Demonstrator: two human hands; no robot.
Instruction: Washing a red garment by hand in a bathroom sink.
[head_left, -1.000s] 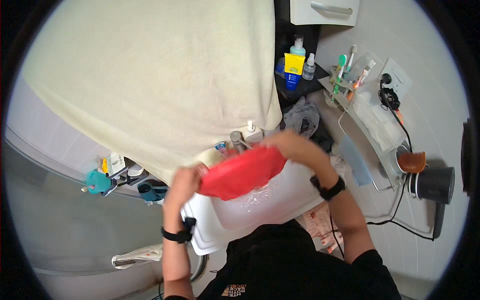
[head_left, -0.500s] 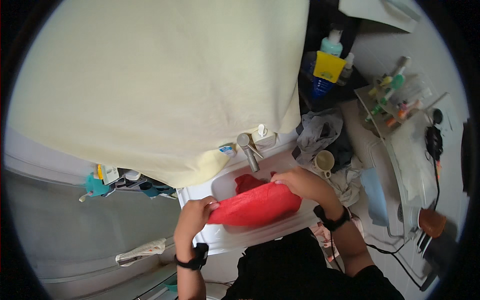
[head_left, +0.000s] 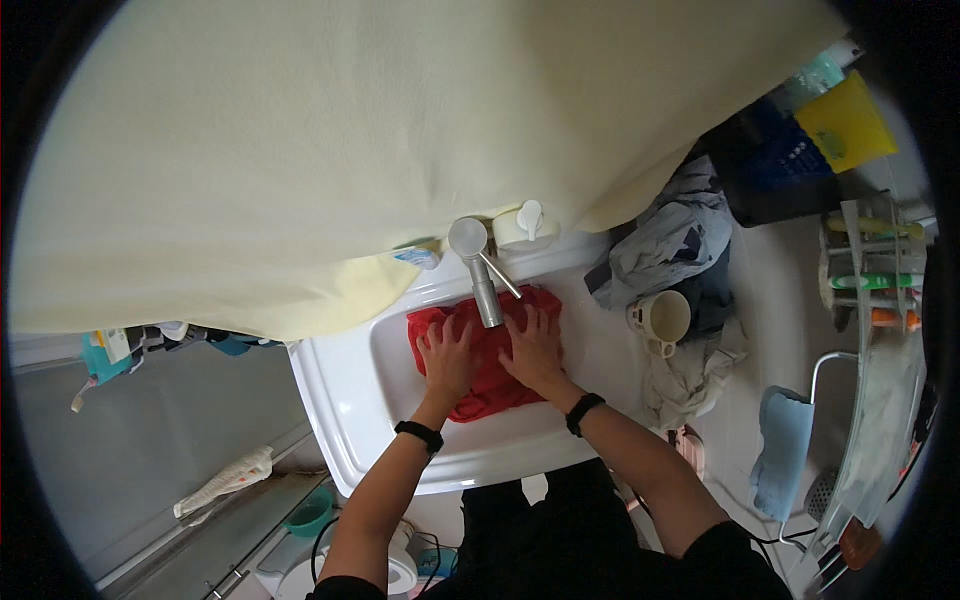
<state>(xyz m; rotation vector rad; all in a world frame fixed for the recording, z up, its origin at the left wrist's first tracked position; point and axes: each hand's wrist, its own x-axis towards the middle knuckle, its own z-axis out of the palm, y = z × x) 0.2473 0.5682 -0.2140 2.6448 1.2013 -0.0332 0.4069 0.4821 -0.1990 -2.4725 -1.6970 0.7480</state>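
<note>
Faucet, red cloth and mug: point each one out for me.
Faucet (head_left: 480, 278): head view, on the upper part of its spout.
Red cloth (head_left: 487, 366): head view, on its middle.
Mug (head_left: 666, 318): head view, on its inside.

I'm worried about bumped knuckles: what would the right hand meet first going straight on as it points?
From the red cloth, the right hand points toward the faucet's lever handle, likely the first thing met; height is unclear, so it might pass underneath.
</note>
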